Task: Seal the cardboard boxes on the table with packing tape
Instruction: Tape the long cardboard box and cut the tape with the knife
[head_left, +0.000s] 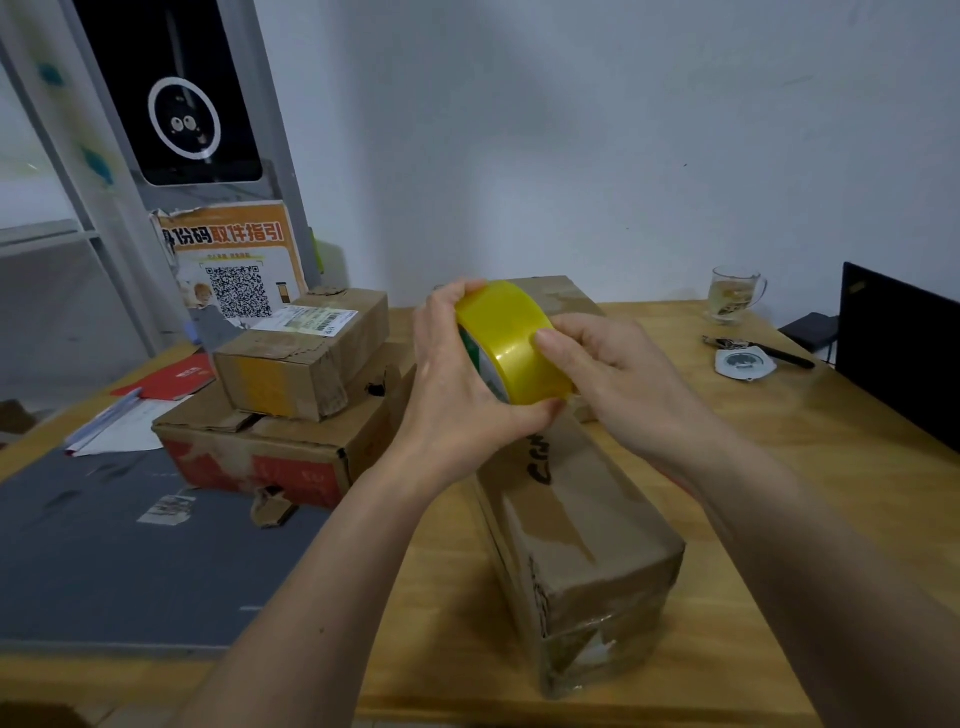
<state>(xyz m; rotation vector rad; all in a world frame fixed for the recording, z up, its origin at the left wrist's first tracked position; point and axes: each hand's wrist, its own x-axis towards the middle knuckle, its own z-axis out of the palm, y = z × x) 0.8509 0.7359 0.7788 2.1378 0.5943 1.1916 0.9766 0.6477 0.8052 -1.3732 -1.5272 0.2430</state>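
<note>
A roll of yellow packing tape is held up above the table, over a long cardboard box that runs away from me. My left hand grips the roll from the left, fingers over its top and thumb under it. My right hand holds the roll from the right, thumb pressed on its outer band. To the left, a small cardboard box with a shipping label sits on a larger box with red print.
On the wooden table lie a grey mat, a red booklet and papers at left. At back right stand a glass mug, a pen, a round white item and a black laptop screen.
</note>
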